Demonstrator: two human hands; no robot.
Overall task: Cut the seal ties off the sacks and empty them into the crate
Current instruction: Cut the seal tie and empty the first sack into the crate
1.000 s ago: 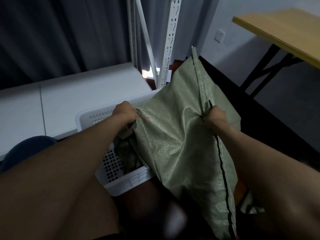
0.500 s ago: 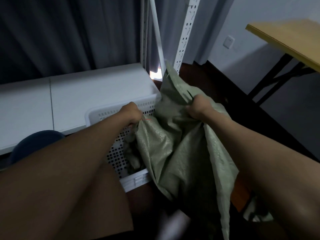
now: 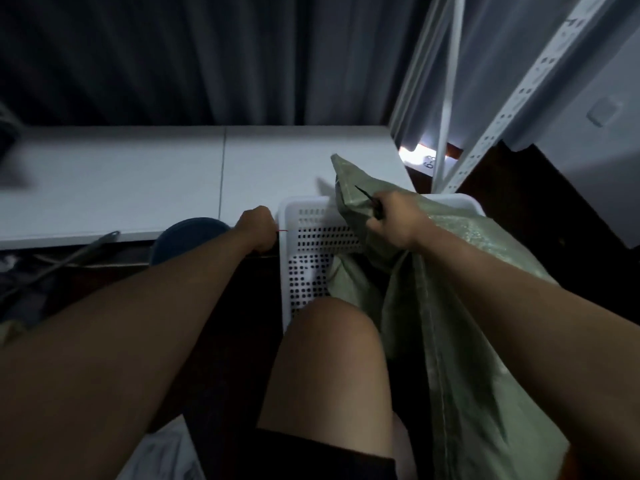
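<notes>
A white perforated crate (image 3: 303, 204) stands on the floor in front of my knee. A green woven sack (image 3: 450, 306) lies slack over the crate's right side and hangs down along my right leg. My right hand (image 3: 394, 220) is shut on the sack's upper edge above the crate, and a thin black strip (image 3: 363, 194) pokes out of the fist. My left hand (image 3: 258, 228) is a closed fist just left of the crate's near left corner, clear of the sack. A thin red piece (image 3: 282, 231) sticks out of it. The sack hides most of the crate's inside.
A low white tabletop (image 3: 138, 174) runs behind the crate. A round blue object (image 3: 187, 233) sits left of my left hand. White perforated shelf uprights (image 3: 502, 116) rise at the back right, with dark curtains behind. A dark rod (image 3: 69, 254) lies at the left.
My left hand has let go of the sack and moved left to the crate's corner. My right hand now holds the sack alone, lower over the crate. The view has swung left.
</notes>
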